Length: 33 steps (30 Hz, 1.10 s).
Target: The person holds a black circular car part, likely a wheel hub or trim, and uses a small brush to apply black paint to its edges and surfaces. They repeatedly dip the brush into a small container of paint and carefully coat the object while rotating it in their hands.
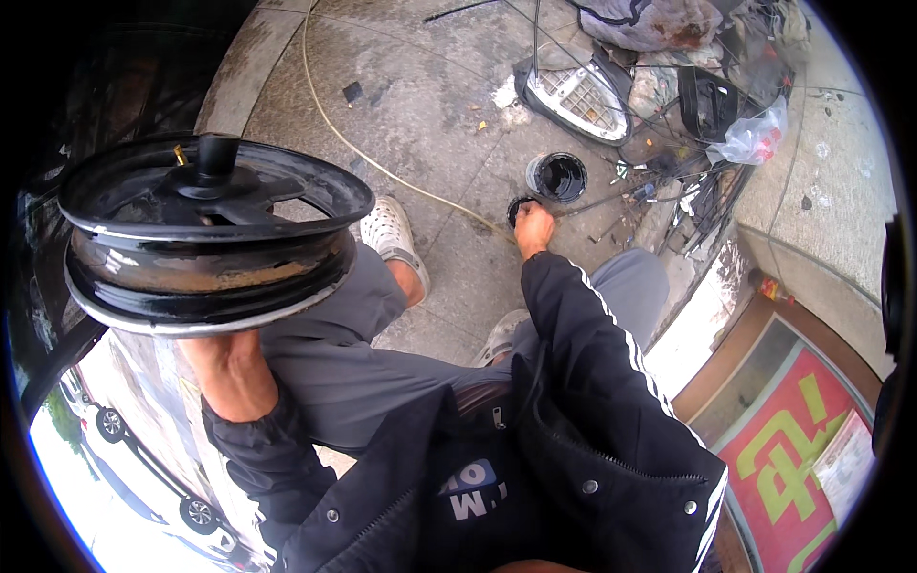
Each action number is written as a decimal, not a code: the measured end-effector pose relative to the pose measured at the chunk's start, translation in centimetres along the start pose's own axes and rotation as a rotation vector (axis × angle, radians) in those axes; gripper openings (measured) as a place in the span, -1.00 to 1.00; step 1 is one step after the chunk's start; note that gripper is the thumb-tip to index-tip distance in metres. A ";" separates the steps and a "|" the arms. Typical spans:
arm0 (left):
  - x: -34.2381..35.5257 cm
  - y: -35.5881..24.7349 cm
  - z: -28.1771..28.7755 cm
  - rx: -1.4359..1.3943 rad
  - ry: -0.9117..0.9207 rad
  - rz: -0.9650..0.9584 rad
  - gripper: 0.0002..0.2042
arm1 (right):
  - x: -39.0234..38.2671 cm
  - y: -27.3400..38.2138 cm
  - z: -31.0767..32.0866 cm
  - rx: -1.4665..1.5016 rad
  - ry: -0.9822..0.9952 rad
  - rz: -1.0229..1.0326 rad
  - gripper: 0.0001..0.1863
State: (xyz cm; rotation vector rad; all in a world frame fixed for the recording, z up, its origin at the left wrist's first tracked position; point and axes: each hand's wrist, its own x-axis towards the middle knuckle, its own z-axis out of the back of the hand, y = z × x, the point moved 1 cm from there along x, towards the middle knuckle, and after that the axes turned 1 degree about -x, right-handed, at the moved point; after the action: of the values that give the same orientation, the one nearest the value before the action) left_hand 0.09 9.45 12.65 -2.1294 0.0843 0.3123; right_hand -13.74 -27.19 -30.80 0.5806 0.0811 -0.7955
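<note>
My left hand (225, 355) holds up a black wheel rim (153, 250) from underneath at the left, its fingers mostly hidden by it. The rim has a central hub, a small yellow valve and patchy worn paint on its side. My right hand (533, 225) is low on the ground ahead, fingers closed at a small dark round container or lid (519, 203); what exactly they grip is unclear. Just beyond it stands a can of black liquid (559, 177).
A pale hose (363, 153) crosses the pavement. Upper right lie a metal grille (578, 95), cables, cloth (650, 19), a black plastic part (707, 100) and a plastic bag (750, 134). A concrete ledge (826, 191) and signboard (783, 439) are at right; a white car (153, 487) shows lower left.
</note>
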 end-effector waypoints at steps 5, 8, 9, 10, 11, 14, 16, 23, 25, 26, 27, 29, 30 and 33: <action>-0.3 0.8 -1.0 0.005 0.030 0.001 -0.58 | -0.2 -1.1 0.2 0.025 0.084 0.076 -0.86; -0.2 1.5 -1.4 0.026 0.053 -0.001 -0.59 | -1.1 -1.4 1.5 0.139 0.032 -0.090 -0.89; -0.1 1.9 -1.5 0.045 0.064 -0.004 -0.59 | -1.2 -1.6 2.1 0.352 0.119 -0.277 -0.90; 0.4 2.4 -1.4 0.059 0.068 0.013 -0.59 | -1.3 -1.9 2.8 0.567 0.205 -0.464 -0.90; 1.0 2.9 -1.5 0.065 0.080 0.029 -0.59 | -1.4 -1.8 4.0 0.786 0.283 -0.644 -0.90; 1.1 3.4 -3.6 0.091 0.102 0.011 -0.57 | -2.4 0.7 9.3 1.079 0.440 -0.602 -0.88; 0.7 3.9 -5.5 0.144 0.090 -0.026 -0.56 | -3.0 3.0 14.1 1.193 0.562 -0.535 -0.85; 2.1 6.7 -10.3 0.298 0.154 -0.157 -0.35 | -5.2 18.8 36.8 1.297 0.518 0.191 -0.81; 2.8 7.9 -9.9 0.315 0.179 -0.196 -0.39 | -6.8 24.2 42.1 1.088 0.399 0.452 -0.84; 2.6 7.9 -10.5 0.314 0.214 -0.203 -0.42 | -7.9 27.1 43.2 1.117 0.290 0.671 -0.86; 2.5 7.8 -10.9 0.347 0.224 -0.227 -0.44 | -8.6 29.4 45.0 0.900 0.208 0.889 -0.86; 2.3 7.7 -11.6 0.347 0.233 -0.252 -0.40 | -9.7 32.8 46.6 0.634 0.040 1.192 -0.85; 1.7 7.5 -12.8 0.320 0.230 -0.260 -0.36 | -10.0 34.2 46.5 0.590 -0.042 1.285 -0.84; 1.7 7.0 -13.3 0.434 0.190 -0.322 -0.29 | -10.6 36.7 45.9 0.434 -0.204 1.483 -0.86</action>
State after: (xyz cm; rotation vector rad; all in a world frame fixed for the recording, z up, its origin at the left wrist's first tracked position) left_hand 2.97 -5.37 13.40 -1.7011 -0.0759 -0.0947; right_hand -2.37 -23.85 27.73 0.7663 -0.6666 0.6019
